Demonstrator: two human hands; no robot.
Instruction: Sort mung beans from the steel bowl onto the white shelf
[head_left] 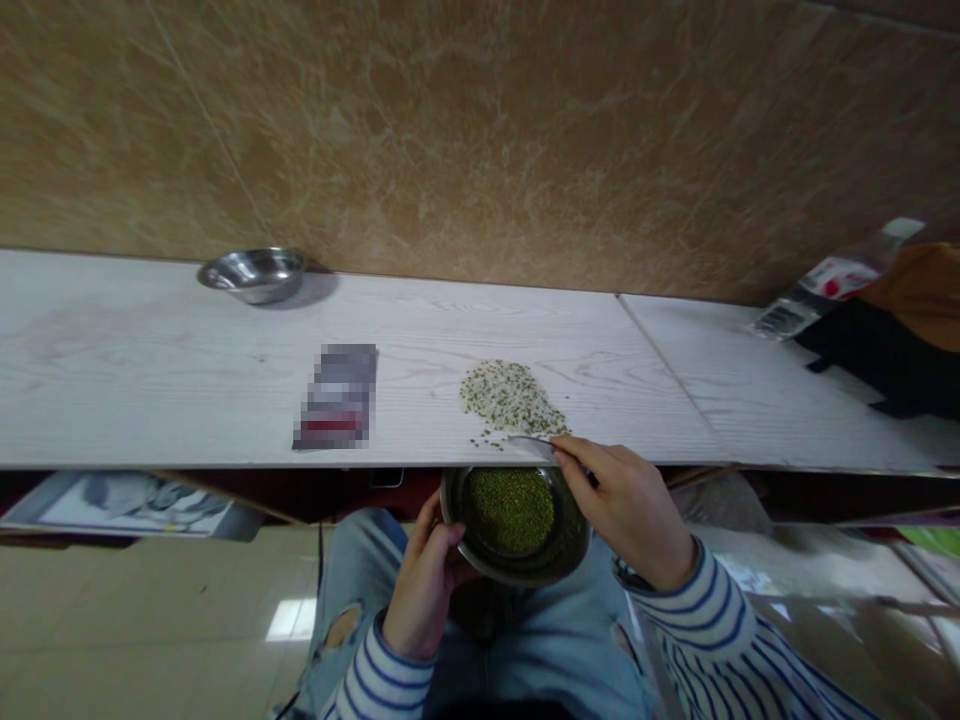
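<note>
My left hand (433, 570) grips the left rim of a metal bowl (517, 577), held just below the table's front edge. Inside lie many small green beans (510, 510), which look like mung beans. My right hand (626, 500) is closed around a slim metal spoon (534, 446); its handle is hidden in the fingers and its shiny end rests at the table edge, above the bowl. Right behind the spoon, a pile of white grains mixed with green beans (506, 393) spreads over the white table, with a few loose beans at its front.
A second steel bowl (255, 275) stands at the back left by the wall. A blurred-out flat object (337, 397) lies left of the pile. At the right, a plastic bottle (821, 285) leans beside a black and brown item (900, 330). An open drawer (142, 503) sits under the table.
</note>
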